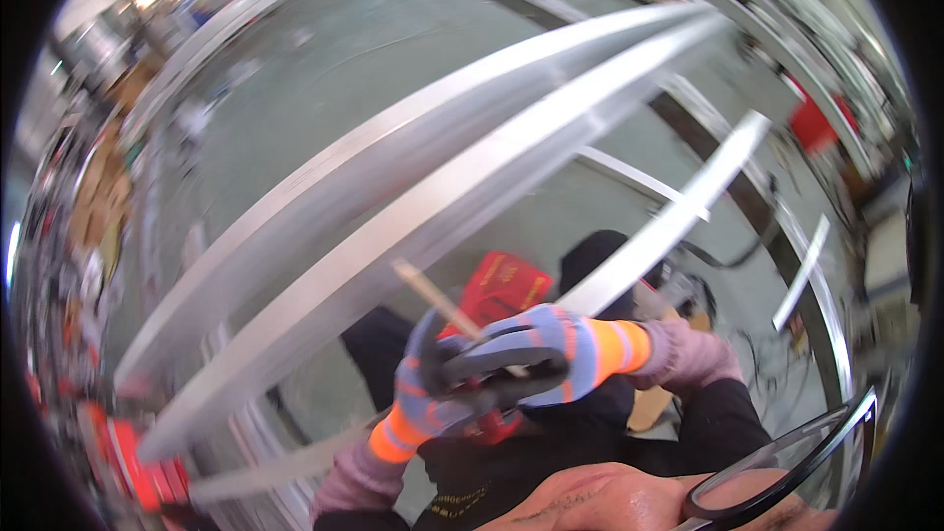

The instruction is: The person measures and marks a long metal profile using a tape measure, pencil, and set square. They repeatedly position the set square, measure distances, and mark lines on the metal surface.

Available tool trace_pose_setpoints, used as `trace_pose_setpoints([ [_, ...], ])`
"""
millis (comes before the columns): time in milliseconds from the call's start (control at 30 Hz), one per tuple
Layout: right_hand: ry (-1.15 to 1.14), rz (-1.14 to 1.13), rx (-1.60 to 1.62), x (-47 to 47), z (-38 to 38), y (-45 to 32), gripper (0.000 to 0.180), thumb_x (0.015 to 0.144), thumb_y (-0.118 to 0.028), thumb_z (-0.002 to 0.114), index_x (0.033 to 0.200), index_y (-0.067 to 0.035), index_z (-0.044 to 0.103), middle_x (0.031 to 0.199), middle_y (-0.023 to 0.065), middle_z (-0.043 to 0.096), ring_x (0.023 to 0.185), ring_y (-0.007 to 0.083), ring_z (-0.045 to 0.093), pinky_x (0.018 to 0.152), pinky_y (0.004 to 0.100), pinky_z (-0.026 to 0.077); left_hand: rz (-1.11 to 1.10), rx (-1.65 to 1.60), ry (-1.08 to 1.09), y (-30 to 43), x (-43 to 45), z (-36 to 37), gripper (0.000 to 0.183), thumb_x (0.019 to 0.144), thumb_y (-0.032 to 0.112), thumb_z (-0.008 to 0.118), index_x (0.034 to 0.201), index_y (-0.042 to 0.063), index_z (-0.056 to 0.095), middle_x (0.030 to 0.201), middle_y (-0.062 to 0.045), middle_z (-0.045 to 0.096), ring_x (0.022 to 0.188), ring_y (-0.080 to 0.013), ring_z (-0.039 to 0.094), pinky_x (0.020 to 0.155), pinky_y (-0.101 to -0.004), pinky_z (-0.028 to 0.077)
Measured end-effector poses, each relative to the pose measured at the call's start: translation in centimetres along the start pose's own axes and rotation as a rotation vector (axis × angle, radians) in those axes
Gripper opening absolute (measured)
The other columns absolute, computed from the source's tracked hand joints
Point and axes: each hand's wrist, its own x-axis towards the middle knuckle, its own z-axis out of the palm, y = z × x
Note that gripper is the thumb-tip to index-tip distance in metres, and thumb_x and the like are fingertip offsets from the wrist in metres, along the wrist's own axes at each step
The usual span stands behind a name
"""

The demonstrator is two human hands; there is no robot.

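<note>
Both hands wear grey-blue work gloves with black palms and orange cuffs, and they meet close in front of my chest. My left hand (431, 383) and my right hand (538, 358) are closed around a small item that the gloves largely hide; I cannot tell what it is or which hand grips it. A thin wooden stick (435, 299) juts up and left from between them. Just behind lies a red packet (505, 284) bearing writing. Long pale metal bars (442, 192) run diagonally beyond the hands, and a shorter metal strip (664, 225) passes behind my right hand.
A red object (140, 464) sits by the bars' lower left ends. Metal rails (693, 133) cross beneath the bars at the right, above the grey floor (332, 51). Cables (771, 369) lie at the lower right. Cardboard (103, 199) and clutter line the left side.
</note>
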Motion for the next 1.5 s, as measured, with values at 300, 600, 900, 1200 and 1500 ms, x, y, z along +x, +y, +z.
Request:
trace_pose_setpoints([
  [300, 0.13, -0.037, -0.156, -1.1, -0.6, -0.9, 0.044, 0.08, -0.01, 0.076, 0.122, -0.012, 0.065, 0.1, 0.0089, 0.062, 0.073, 0.0262, 0.062, 0.066, 0.0345, 0.05, -0.249, 0.119, -0.212, 1.5, 0.9, -0.7, 0.068, 0.071, 0.007, 0.076, 0.134, -0.003, 0.053, 0.093, -0.006, 0.068, 0.077, -0.0087, 0.059, 0.07, -0.0233, 0.046],
  [600, 0.521, 0.02, -0.007, -0.4, -5.1, -2.8, 0.035, 0.072, 0.004, 0.085, 0.103, 0.003, 0.069, 0.101, 0.0134, 0.071, 0.092, 0.0196, 0.068, 0.082, 0.0318, 0.053, -0.466, -0.153, -0.245, 1.2, -0.8, -1.5, 0.048, 0.087, 0.023, 0.061, 0.122, -0.009, 0.061, 0.11, -0.019, 0.069, 0.092, -0.027, 0.07, 0.084, -0.0392, 0.057],
  [900, 0.428, -0.094, -0.112, -0.5, -6.1, -1.9, 0.042, 0.077, -0.001, 0.081, 0.116, 0.001, 0.067, 0.088, 0.0058, 0.068, 0.079, 0.0138, 0.064, 0.071, 0.0283, 0.05, -0.377, -0.227, -0.29, 0.3, -0.9, -1.2, 0.043, 0.096, 0.026, 0.055, 0.124, -0.005, 0.06, 0.071, 0.002, 0.045, 0.091, -0.0179, 0.061, 0.102, -0.0396, 0.044],
  [1200, 0.348, 0.009, 0.021, -0.2, -6.1, -1.8, 0.053, 0.081, -0.002, 0.08, 0.13, 0.003, 0.061, 0.099, 0.0082, 0.069, 0.087, 0.0142, 0.065, 0.076, 0.0273, 0.052, -0.493, -0.326, -0.283, 1.1, -0.1, 0.4, 0.044, 0.1, 0.031, 0.055, 0.126, -0.006, 0.059, 0.105, -0.014, 0.066, 0.1, -0.0253, 0.065, 0.095, -0.0413, 0.05],
  [1500, 0.294, 0.017, -0.052, 0.6, -5.8, -0.7, 0.047, 0.084, -0.005, 0.077, 0.128, 0.001, 0.062, 0.1, 0.0092, 0.069, 0.089, 0.0163, 0.067, 0.077, 0.0301, 0.053, -0.513, -0.338, -0.325, 1.8, 1.3, 2.2, 0.046, 0.101, 0.035, 0.055, 0.124, -0.005, 0.056, 0.112, -0.022, 0.066, 0.097, -0.0295, 0.069, 0.087, -0.0422, 0.056],
])
